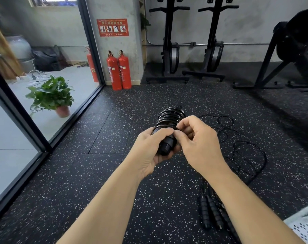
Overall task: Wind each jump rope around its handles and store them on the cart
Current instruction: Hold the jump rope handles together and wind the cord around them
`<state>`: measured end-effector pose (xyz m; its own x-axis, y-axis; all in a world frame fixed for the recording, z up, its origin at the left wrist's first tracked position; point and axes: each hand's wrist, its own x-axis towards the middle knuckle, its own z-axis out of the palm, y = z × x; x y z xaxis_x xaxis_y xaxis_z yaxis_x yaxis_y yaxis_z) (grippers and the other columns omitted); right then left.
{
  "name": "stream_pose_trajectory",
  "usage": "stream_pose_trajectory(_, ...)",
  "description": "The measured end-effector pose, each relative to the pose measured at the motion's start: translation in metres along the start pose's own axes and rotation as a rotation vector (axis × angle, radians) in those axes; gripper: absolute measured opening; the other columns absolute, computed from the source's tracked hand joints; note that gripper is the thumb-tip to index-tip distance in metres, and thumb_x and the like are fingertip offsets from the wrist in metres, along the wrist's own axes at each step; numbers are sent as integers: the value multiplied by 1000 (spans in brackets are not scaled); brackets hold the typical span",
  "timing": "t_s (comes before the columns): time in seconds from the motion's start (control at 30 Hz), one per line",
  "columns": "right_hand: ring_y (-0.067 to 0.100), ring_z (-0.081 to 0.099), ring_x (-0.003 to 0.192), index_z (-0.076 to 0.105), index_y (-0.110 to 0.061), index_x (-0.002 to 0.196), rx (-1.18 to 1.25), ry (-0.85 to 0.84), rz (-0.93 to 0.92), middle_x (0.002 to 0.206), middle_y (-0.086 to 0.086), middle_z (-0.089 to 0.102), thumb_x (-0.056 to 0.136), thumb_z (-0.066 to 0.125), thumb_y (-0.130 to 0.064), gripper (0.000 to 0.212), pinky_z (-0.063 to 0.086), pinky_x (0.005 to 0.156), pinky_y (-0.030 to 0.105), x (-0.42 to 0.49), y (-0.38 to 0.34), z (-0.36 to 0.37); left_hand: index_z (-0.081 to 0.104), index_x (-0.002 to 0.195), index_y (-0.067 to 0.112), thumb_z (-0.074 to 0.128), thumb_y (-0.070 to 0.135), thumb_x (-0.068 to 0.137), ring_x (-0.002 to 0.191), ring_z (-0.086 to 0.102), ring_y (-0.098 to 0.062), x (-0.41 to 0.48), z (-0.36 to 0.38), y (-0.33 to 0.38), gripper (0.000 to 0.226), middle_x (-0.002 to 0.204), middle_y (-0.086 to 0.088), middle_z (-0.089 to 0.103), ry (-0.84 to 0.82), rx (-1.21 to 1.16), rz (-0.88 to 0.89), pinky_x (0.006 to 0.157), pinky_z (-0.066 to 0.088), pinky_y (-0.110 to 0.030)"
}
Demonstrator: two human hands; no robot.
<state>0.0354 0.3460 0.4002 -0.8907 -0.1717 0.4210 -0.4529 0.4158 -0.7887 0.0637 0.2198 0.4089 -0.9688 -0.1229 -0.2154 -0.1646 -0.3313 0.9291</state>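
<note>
Head view: you are holding one wound jump rope point(171, 117) in two hands. Your left hand point(149, 148) is curling its fingers round the handles point(166, 145) at the bundle's near end; your right hand point(197, 138) is pinching the cord between thumb and fingertips. One second jump rope point(205, 208) is lying loose on the floor right of the wound rope, and two fire extinguishers point(119, 71) are standing beyond it, leftward

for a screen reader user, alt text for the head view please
The left hand grips a wound jump rope by its handles while the right hand pinches its cord. A second rope lies loose on the speckled floor.
</note>
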Motion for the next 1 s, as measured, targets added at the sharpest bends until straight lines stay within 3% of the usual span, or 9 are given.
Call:
stream_pose_trajectory(0.27,20,64,67,59,-22,86,-43,37,-62,72,-6,61,88,63,-12,10,53,67,45,0,6,0,60,102,5,63,12,93,48,61,-15,0,8,-5,12,62,-2,66,37,-20,20,42,48,-23)
stream_pose_trajectory(0.47,7,56,67,61,-17,90,-153,97,-258,80,-13,58,88,64,-12,6,48,63,28,-7,1,2,67,82,15,69,26,86,48,57,-12,0,12,-2,12,66,-1,62,88,-108,-72,41,45,-20)
stream_pose_trajectory(0.57,11,64,67,65,-16,93,-29,63,-212,79,-9,64,92,60,-13,6,54,63,32,-4,5,-2,65,90,8,69,23,84,44,58,-13,1,9,1,16,68,-7,67,75,-145,-130,33,42,-18)
stream_pose_trajectory(0.7,7,65,67,71,-18,99,142,0,-65,80,-5,69,92,58,-3,21,54,63,24,0,9,-12,65,99,3,69,23,86,44,59,-13,0,9,4,25,81,-17,71,38,-154,-176,32,43,-16)
stream_pose_trajectory(0.8,7,66,75,73,-18,99,-6,-28,-151,86,-6,69,89,63,-3,21,56,69,31,1,12,-15,64,87,6,68,22,87,43,58,-13,-1,10,2,17,68,-11,69,41,-114,-166,33,44,-16)
stream_pose_trajectory(1.0,17,60,74,69,-15,93,-286,-45,-343,85,-5,62,87,58,-16,13,51,64,42,2,11,-22,64,87,9,69,25,86,44,59,-16,-2,12,0,17,65,-7,69,56,-57,-137,34,42,-16)
